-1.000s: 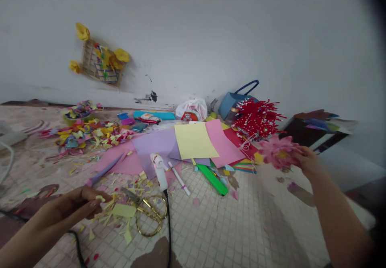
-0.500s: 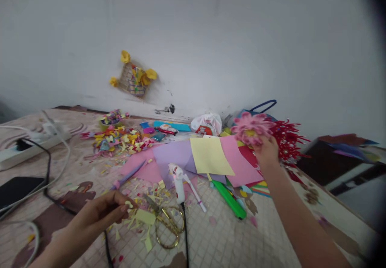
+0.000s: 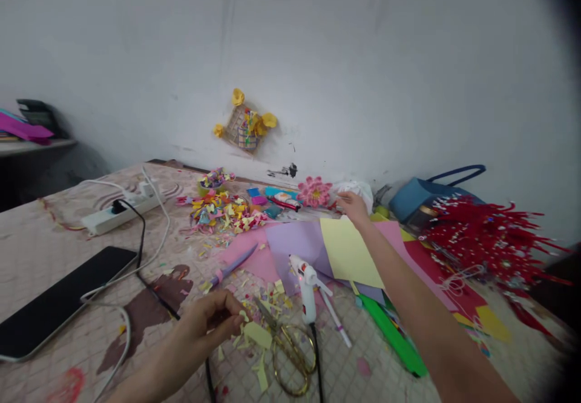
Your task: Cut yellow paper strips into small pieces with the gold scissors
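Currently, we list: left grip (image 3: 209,324), pinching a yellow paper scrap (image 3: 245,316); right grip (image 3: 355,206), beside the pink flower (image 3: 315,192), whether holding we cannot tell.

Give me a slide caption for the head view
Right hand beside a pink flower, left hand pinching a yellow scrap near scissors.

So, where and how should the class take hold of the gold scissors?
The gold scissors are probably best taken by the looped handles, from the near side: these face the person, while the blades point away among paper scraps. Keep left of the black cord running close by.
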`<state>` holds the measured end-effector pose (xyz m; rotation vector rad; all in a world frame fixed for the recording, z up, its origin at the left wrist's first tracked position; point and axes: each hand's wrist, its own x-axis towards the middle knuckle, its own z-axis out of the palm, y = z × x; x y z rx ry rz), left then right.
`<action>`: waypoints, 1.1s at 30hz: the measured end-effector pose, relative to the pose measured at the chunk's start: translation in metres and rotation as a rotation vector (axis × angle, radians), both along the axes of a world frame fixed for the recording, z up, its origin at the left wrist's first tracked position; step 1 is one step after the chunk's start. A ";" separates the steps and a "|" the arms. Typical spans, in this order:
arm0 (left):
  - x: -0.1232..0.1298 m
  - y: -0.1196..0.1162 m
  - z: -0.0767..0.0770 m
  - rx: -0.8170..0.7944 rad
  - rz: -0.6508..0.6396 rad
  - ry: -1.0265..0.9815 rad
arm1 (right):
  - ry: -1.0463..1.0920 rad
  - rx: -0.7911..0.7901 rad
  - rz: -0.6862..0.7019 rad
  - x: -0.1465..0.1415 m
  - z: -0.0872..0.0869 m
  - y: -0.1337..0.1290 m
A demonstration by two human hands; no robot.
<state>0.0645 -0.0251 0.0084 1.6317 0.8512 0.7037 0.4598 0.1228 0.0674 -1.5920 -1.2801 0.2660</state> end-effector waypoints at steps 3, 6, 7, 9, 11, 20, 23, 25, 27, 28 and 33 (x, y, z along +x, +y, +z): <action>-0.001 0.001 -0.003 -0.004 -0.011 -0.032 | 0.016 0.010 0.058 0.003 -0.002 -0.048; -0.001 0.002 0.000 0.016 0.004 -0.060 | 0.060 0.066 0.075 0.000 -0.010 -0.108; -0.002 0.002 0.002 0.031 0.002 -0.043 | 0.076 0.095 0.064 -0.003 -0.014 -0.126; -0.002 0.002 0.009 0.081 0.020 -0.027 | 0.098 0.144 0.036 -0.013 -0.021 -0.160; -0.003 0.003 0.016 0.147 0.033 -0.009 | 0.117 0.177 0.014 -0.029 -0.026 -0.185; 0.004 0.010 0.038 0.388 0.077 0.131 | -0.313 -0.233 0.528 -0.149 -0.031 -0.230; 0.007 0.011 0.027 0.256 0.016 0.082 | -0.563 -0.324 0.489 -0.171 -0.047 -0.232; 0.007 0.009 0.018 0.102 -0.038 0.021 | -0.652 -0.386 0.429 -0.178 -0.059 -0.232; 0.005 0.005 0.011 -0.016 -0.092 -0.038 | -0.688 -0.426 0.401 -0.180 -0.068 -0.232; 0.004 0.003 0.010 -0.058 -0.109 -0.057 | -0.683 -0.433 0.401 -0.181 -0.070 -0.232; 0.001 -0.005 0.013 -0.164 -0.133 -0.109 | -0.404 -0.395 0.442 -0.178 -0.065 -0.238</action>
